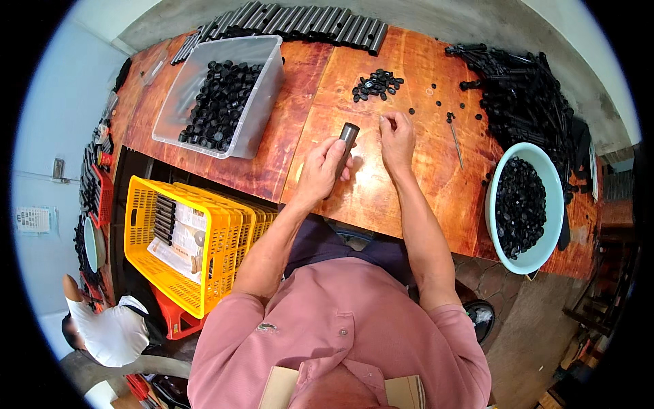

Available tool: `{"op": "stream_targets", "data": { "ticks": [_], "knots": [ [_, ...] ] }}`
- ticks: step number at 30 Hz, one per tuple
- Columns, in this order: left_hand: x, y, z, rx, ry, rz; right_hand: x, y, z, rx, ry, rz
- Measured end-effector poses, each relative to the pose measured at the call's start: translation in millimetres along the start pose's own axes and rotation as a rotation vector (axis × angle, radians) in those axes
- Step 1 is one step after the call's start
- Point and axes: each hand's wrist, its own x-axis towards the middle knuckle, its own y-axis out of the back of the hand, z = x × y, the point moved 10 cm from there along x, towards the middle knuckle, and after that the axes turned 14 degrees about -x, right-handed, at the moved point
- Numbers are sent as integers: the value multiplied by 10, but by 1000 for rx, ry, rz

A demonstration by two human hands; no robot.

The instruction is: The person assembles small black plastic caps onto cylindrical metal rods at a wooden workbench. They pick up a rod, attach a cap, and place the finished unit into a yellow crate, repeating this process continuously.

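Observation:
My left hand point(320, 170) is wrapped round a dark metal tube point(348, 142), which stands tilted with its capped or closed-looking upper end facing up. Just to the right, my right hand point(398, 142) is closed, thumb and forefinger pinched together above the table. Whatever is between those fingertips is too small or hidden to name. Beyond both hands a small heap of round black caps point(379, 84) lies on the wooden table point(320, 116). A few loose caps and a thin metal rod point(456, 146) are scattered to the right of my right hand.
At left stands a clear plastic bin point(262, 102) of black caps; a row of metal tubes point(327, 24) lines the back. Far right are a pile of black rod-like parts point(524, 95) and a pale blue basin point(560, 204). Yellow crates point(214, 273) and another person point(112, 334) are lower left.

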Motion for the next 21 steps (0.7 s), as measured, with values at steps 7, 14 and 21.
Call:
{"op": "stream_targets", "data": {
  "ticks": [7,14,21],
  "knots": [
    [-28,-38,-146,-365,157,-22,-9,26,-47,-26,14,-3],
    [-41,89,-99,-402,97,33,-14,25,-82,-23,39,9],
    [-48,152,-228,-456,125,29,-19,23,-46,19,36,-5]
  ]
}}
